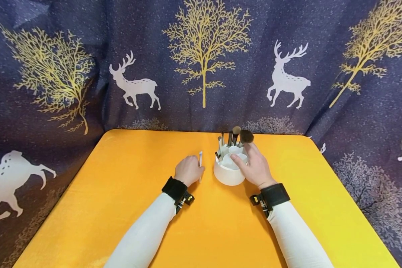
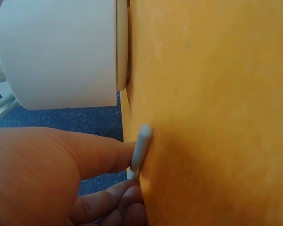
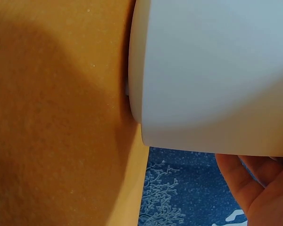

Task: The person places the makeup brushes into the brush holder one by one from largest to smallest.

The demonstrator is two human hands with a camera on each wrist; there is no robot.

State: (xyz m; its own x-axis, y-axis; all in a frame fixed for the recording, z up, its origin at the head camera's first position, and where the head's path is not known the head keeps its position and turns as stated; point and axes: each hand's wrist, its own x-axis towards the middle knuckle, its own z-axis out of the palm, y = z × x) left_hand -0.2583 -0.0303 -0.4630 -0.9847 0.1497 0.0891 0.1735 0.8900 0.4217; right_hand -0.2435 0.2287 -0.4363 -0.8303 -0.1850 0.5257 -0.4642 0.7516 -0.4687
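Note:
My left hand [image 1: 188, 170] pinches a slim, pale stick [image 1: 200, 158] between thumb and fingers, low over the table. In the left wrist view the stick [image 2: 141, 146] has one blunt end near the tabletop; its kind is unclear. Just to its right stands a round white brush holder [image 1: 229, 176] with compartments. My right hand [image 1: 257, 168] grips the holder's right side, thumb over the rim and fingers along the outer wall [image 3: 217, 84]. Several makeup brushes stand in it, among them one with a tan-tipped head [image 1: 236, 130]. A large fluffy dark brush [image 1: 246, 136] rises behind the right fingers.
A yellow-orange cloth [image 1: 120, 208] covers the table. Behind and around the table hangs a dark blue curtain [image 1: 221, 115] printed with deer and trees. The holder stands toward the table's back edge.

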